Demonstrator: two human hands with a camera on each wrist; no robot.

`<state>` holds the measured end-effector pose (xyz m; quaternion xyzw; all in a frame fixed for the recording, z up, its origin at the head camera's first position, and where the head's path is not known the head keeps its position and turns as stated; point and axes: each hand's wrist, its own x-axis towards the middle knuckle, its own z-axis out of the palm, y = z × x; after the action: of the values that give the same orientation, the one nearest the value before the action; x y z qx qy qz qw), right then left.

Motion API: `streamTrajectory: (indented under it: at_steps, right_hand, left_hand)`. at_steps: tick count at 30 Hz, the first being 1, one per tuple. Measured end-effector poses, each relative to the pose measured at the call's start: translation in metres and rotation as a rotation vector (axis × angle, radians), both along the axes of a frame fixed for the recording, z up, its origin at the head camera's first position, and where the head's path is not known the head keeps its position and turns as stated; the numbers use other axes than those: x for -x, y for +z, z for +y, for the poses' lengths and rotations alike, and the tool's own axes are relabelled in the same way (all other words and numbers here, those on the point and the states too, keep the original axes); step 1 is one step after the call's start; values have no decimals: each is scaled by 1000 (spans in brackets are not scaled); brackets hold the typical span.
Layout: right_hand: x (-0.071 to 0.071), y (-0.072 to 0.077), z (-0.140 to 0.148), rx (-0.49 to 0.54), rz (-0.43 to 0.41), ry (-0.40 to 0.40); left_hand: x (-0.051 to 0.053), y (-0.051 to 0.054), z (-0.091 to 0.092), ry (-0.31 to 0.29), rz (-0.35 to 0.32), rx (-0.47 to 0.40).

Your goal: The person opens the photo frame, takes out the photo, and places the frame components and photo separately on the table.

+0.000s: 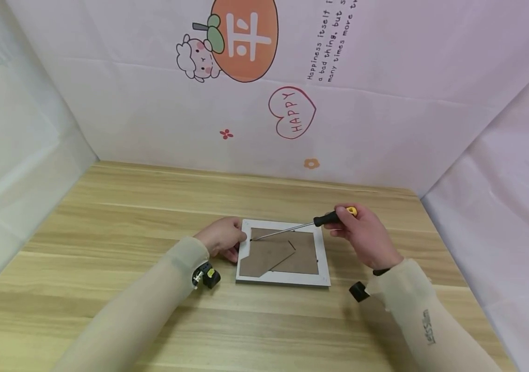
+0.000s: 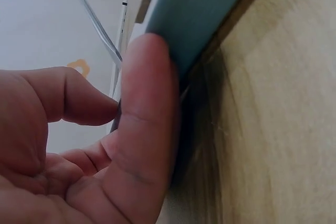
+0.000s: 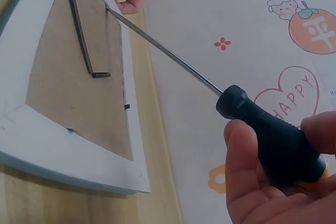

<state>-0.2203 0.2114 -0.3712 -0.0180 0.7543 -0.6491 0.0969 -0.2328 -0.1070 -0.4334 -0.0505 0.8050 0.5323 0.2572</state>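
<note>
A white picture frame (image 1: 288, 279) lies back side up on the table, its brown backing board (image 1: 264, 253) showing. The board has a cut-out stand (image 3: 84, 35), and small dark tabs (image 3: 126, 107) sit along the inner rim. My left hand (image 1: 221, 236) grips the frame's left edge between thumb and fingers. In my right hand (image 1: 369, 237) is a screwdriver (image 1: 327, 219) with a black and yellow handle. Its long shaft slants down to the left, and its tip is at the left inner rim by a tab, close to my left thumb. Exact tip contact is hard to tell.
The wooden table (image 1: 129, 206) meets a printed white cloth (image 1: 153, 119) behind, with cloth walls at both sides. Black wrist cameras hang at my left wrist (image 1: 211, 278) and right wrist (image 1: 359, 292), near the frame's lower corners.
</note>
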Motion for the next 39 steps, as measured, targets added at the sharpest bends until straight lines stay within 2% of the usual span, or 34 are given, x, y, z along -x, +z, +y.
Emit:
streamTrajectory:
  at_steps: [7, 12, 16, 19, 21, 23, 26, 29, 30, 35, 39]
  right_hand:
    - [5, -2, 2, -27, -84, -16]
    - [8, -13, 2, 47, -170, -62]
    - [10, -20, 1, 79, -185, -84]
    - [10, -18, -3, 80, -139, -110]
    - [9, -15, -8, 120, -78, -147]
    - [9, -12, -16, 237, -4, -182]
    - [8, -5, -29, 483, 83, -204]
    - [9, 4, -44, 667, 122, -194]
    - [9, 7, -49, 695, 134, -190]
    - [9, 26, -78, 714, 203, -144]
    - [10, 30, -93, 781, 248, -85]
  left_hand:
    - [-1, 3, 0, 10, -22, -41]
    - [-1, 4, 0, 9, -30, -66]
    - [-1, 5, 0, -6, -30, -65]
    - [-1, 4, 0, -11, -33, -67]
    - [-1, 4, -1, -12, -34, -65]
    - [-1, 4, -2, -15, -31, -57]
    - [-1, 4, -2, -20, -26, -52]
    - [0, 3, -1, -20, -30, -58]
    - [0, 3, -1, -21, -32, -59]
    - [2, 1, -3, -23, -44, -74]
    - [1, 3, -4, -25, -51, -92]
